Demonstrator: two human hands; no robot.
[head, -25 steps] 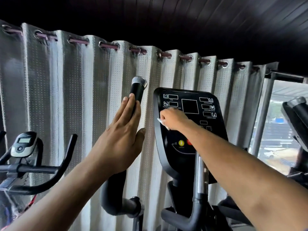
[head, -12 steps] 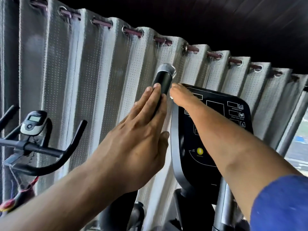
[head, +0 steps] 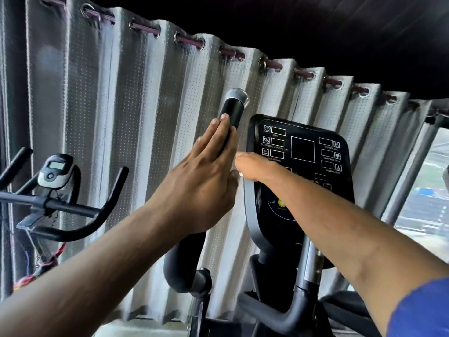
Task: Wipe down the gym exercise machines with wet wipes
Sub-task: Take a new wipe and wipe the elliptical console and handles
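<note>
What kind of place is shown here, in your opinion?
Most likely a gym: an exercise machine with a black console, its upright handle, and a stationary bike beside it, before a grey curtain.

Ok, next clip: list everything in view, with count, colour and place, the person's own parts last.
console: one, black, centre right, on the machine's post.
handle: one, black with a silver cap, upright, left of the console.
wipe: one, white, only a corner showing under the right hand.
bike: one, black with a grey display, far left.
curtain: one, silver-grey, behind the machines.
window: one, far right.
left hand: fingers straight, flat against the handle.
right hand: curled on the wipe at the console's left edge.
sleeve: blue, bottom right.
</note>
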